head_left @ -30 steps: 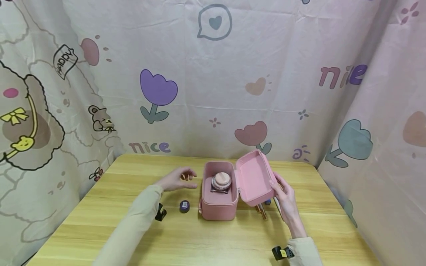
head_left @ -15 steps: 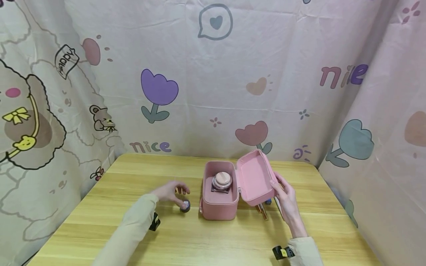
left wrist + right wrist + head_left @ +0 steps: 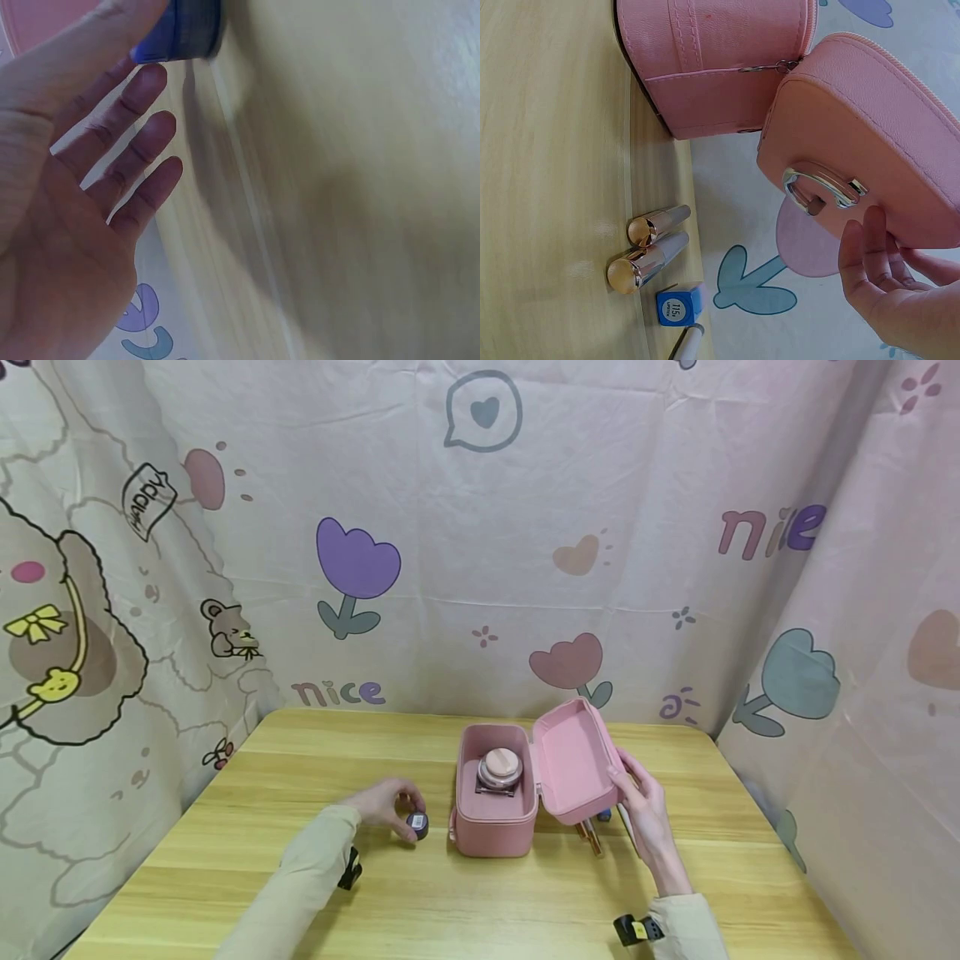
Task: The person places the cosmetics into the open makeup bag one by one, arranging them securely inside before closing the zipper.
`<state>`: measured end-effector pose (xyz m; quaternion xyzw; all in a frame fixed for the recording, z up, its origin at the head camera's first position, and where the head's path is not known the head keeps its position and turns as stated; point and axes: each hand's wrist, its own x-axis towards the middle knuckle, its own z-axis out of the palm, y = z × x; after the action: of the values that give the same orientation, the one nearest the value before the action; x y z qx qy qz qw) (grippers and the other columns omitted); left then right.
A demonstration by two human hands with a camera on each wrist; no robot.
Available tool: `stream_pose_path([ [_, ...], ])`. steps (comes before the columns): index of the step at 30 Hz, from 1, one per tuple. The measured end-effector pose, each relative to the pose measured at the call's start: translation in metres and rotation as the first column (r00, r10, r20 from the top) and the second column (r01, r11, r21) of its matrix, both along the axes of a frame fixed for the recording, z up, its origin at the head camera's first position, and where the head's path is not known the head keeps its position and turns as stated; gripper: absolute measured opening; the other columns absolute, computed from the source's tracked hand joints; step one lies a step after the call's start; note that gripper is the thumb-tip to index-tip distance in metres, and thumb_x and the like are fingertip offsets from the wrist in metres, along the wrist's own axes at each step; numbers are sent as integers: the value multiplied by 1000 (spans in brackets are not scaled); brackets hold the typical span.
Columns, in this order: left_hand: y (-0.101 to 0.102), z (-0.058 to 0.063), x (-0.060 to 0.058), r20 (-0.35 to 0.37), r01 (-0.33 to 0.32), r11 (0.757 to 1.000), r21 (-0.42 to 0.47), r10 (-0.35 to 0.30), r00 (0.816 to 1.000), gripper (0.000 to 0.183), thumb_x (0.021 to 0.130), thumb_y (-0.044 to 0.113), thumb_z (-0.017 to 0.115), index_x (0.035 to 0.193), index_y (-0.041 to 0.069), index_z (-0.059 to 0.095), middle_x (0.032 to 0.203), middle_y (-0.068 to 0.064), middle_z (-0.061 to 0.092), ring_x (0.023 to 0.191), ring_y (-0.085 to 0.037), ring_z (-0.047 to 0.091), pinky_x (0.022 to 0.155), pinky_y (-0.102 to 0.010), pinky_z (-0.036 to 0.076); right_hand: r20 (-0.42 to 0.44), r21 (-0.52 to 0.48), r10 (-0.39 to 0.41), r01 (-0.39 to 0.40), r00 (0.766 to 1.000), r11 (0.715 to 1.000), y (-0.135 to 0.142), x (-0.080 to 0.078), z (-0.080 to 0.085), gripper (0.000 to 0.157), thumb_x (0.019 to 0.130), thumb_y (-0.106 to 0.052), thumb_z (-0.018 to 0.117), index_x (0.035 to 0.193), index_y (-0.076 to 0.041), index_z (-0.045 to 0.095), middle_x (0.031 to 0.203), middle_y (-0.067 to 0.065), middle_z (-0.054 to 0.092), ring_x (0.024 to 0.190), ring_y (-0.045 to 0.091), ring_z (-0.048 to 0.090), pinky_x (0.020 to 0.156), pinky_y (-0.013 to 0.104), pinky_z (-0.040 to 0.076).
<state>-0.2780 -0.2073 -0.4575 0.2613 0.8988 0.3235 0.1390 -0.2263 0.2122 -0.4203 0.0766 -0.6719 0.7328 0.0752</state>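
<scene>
My left hand (image 3: 381, 803) is at a small dark purple round jar (image 3: 417, 824) with a white label on top, thumb and forefinger on its sides. In the left wrist view the jar (image 3: 196, 28) looks blue, its near part behind the thumb; the other fingers (image 3: 154, 133) are spread. My right hand (image 3: 643, 802) grips the edge of the raised lid (image 3: 576, 762) of a pink cosmetic case (image 3: 495, 839), thumb inside and fingers outside. Within the case lies a round compact with a pale top (image 3: 502, 762), over a flat dark-edged item (image 3: 494, 791).
Right of the case, partly under the lid, lie two gold-and-silver tubes (image 3: 649, 262), a blue box (image 3: 679, 306) labelled lipstick and a pale slim stick (image 3: 688, 343). A metal-trimmed handle (image 3: 821, 187) is on the lid's outside. A patterned curtain (image 3: 480, 568) hangs behind the wooden table (image 3: 480, 910).
My left hand has come down and toward me from beside the case to the jar, its thumb and forefinger now at its sides. The right hand and lid have stayed in place.
</scene>
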Motion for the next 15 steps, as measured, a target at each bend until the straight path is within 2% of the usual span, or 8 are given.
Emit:
stream_pose_path([
  [8,0,0,2,12,-7,1000,28,6,1000,42,67,11,90,103,4,70,97,-5,70,91,-21,61,84,-35,54,0,-3,-1,1,1000,1000,-1,0,0,59,105,-14,49,154,9,27,153,23,34,114,-3,59,95,11,52],
  [15,0,3,3,-6,-17,996,88,17,1000,38,72,12,88,104,4,70,98,-8,69,95,-24,62,89,-45,55,-1,-6,-1,1,1000,1000,0,-1,0,59,105,-15,49,154,8,27,153,23,34,114,-4,59,94,11,53],
])
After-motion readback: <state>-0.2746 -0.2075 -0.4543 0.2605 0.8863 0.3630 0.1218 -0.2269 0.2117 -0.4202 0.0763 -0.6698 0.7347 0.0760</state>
